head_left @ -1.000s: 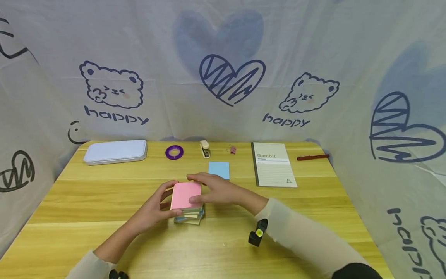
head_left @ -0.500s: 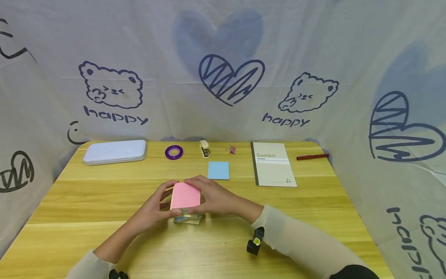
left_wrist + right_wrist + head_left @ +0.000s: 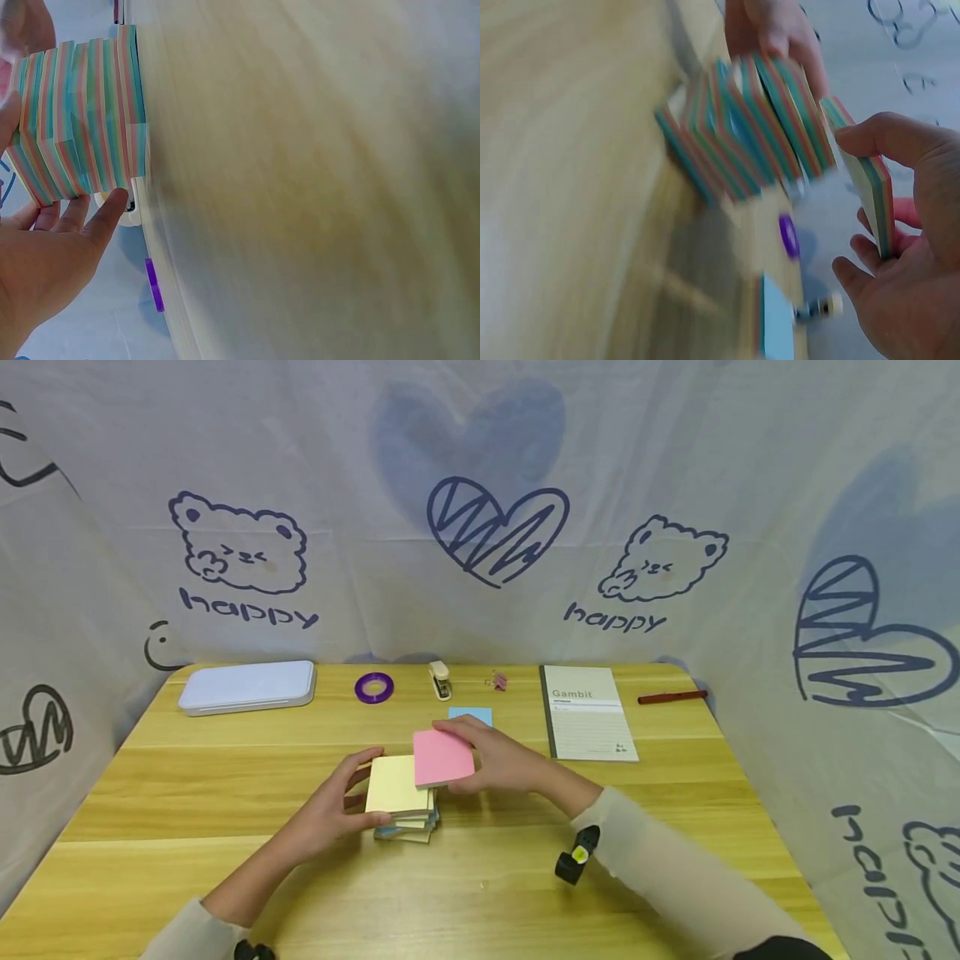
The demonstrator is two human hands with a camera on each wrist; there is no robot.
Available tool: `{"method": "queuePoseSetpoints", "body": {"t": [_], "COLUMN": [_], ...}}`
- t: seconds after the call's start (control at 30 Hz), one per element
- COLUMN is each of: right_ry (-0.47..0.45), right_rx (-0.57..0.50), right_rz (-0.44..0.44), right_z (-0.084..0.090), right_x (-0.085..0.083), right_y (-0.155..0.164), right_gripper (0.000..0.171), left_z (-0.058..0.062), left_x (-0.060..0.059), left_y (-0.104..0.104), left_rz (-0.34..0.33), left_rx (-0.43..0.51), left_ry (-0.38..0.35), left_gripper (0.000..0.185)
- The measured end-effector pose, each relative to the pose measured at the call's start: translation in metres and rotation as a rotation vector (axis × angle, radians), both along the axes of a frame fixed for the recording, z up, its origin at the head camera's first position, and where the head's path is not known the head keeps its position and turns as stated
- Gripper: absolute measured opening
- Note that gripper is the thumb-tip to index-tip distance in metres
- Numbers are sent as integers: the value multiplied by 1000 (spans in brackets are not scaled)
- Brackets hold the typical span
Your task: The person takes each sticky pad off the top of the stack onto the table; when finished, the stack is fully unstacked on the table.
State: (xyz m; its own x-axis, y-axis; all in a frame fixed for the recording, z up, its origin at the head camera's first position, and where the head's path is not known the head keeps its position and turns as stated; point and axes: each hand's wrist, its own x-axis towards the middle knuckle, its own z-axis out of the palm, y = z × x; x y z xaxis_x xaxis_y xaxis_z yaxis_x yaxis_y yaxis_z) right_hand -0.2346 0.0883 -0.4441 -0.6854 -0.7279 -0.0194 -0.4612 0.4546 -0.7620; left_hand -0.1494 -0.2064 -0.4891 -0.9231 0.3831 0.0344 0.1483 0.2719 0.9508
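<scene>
A pink sticky note pad (image 3: 442, 758) is pinched between the thumb and fingers of my right hand (image 3: 510, 762). It is lifted off the stack and overlaps the stack's right side in the head view. The stack of sticky note pads (image 3: 393, 783) has a yellow pad on top and slightly uneven layers. My left hand (image 3: 328, 814) holds the stack from the left, thumb at its front and fingers along its side. Striped edges of the stack (image 3: 82, 120) show in the left wrist view. In the right wrist view, a gap separates the raised pad (image 3: 874, 191) from the stack.
A blue sticky note pad (image 3: 471, 715) lies behind my right hand, partly covered. Along the back are a pale case (image 3: 249, 687), purple tape roll (image 3: 361, 688), stapler (image 3: 441, 682) and pink clips (image 3: 499, 681). A notebook (image 3: 592, 727) and red pen (image 3: 672, 697) lie at right.
My right hand first closed on the pink pad atop the stack, then moved it up and to the right, uncovering a yellow pad. My left hand has stayed on the stack.
</scene>
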Motion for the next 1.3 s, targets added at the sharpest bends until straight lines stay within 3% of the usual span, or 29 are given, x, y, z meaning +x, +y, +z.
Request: {"method": "queuePoseSetpoints", "body": {"t": [0.3, 0.47, 0.77, 1.3], "right_ry": [-12, 9, 44, 65], "right_rx": [52, 105, 218, 290], "right_rz": [-200, -247, -232, -159], "right_z": [-18, -32, -45, -40], "right_x": [-46, -65, -82, -89], "right_y": [63, 86, 95, 85], "right_gripper": [89, 90, 91, 91], "left_z": [0, 0, 0, 1], "left_x": [0, 0, 1, 2], "left_y": [0, 0, 0, -1], "left_rz": [-1, -1, 2, 7], "left_rx": [1, -3, -11, -22], "left_ry": [3, 7, 12, -3], "left_gripper": [92, 93, 93, 93]}}
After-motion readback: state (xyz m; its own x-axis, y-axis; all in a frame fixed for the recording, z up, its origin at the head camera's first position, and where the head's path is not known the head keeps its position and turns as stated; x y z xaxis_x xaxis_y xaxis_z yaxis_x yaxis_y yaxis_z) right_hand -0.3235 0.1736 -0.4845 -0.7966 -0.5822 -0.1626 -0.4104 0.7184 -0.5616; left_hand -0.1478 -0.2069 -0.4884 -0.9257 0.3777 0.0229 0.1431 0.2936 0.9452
